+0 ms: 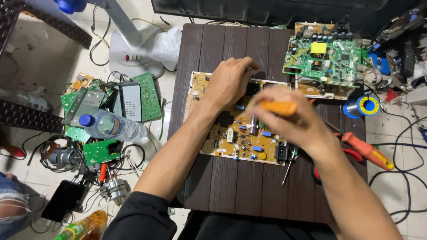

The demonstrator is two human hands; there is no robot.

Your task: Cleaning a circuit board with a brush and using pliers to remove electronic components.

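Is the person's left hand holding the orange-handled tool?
No. The left hand rests bare on the yellow circuit board, while the right hand holds the orange-handled tool.

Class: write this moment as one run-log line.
left hand: resting on tan board | right hand: holding orange tool over board | table: green board, solder spool

Dark slatted table (249, 186) under 2 circuit boards (231, 138)
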